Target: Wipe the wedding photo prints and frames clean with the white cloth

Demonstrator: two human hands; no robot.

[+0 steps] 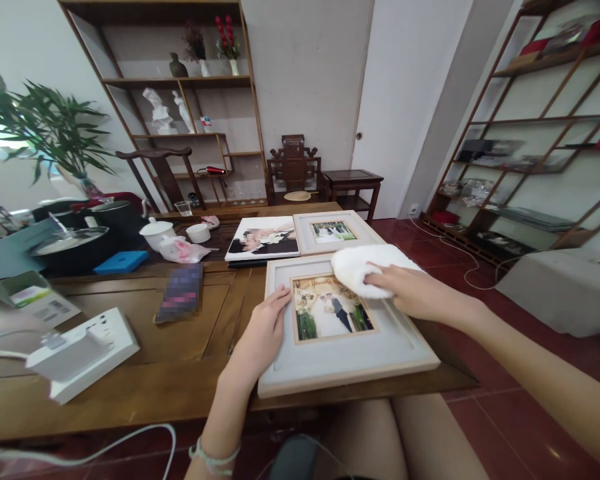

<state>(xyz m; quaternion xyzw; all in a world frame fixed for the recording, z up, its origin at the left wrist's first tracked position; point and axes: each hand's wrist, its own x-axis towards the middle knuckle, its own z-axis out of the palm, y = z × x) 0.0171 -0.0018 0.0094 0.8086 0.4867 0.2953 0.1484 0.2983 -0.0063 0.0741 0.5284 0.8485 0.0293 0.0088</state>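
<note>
A picture frame (340, 370) with a light wooden edge and a wide pale mat lies flat on the table in front of me. In its middle is a photo (330, 310) of a couple in wedding clothes. My left hand (263, 333) lies on the frame's left side, fingers stretched out flat. With my right hand (405, 288) I grip a white cloth (363, 263), which rests over the frame's upper right part and covers that corner. The right fingers are curled into the cloth and partly hidden by it.
Behind lie a second framed photo (330, 230) and a photo panel (263, 240). To the left are a white power strip (90, 353), a dark pouch-like thing (180, 293), a blue box (121, 261), a white cup (199, 232) and a black pot (73, 247).
</note>
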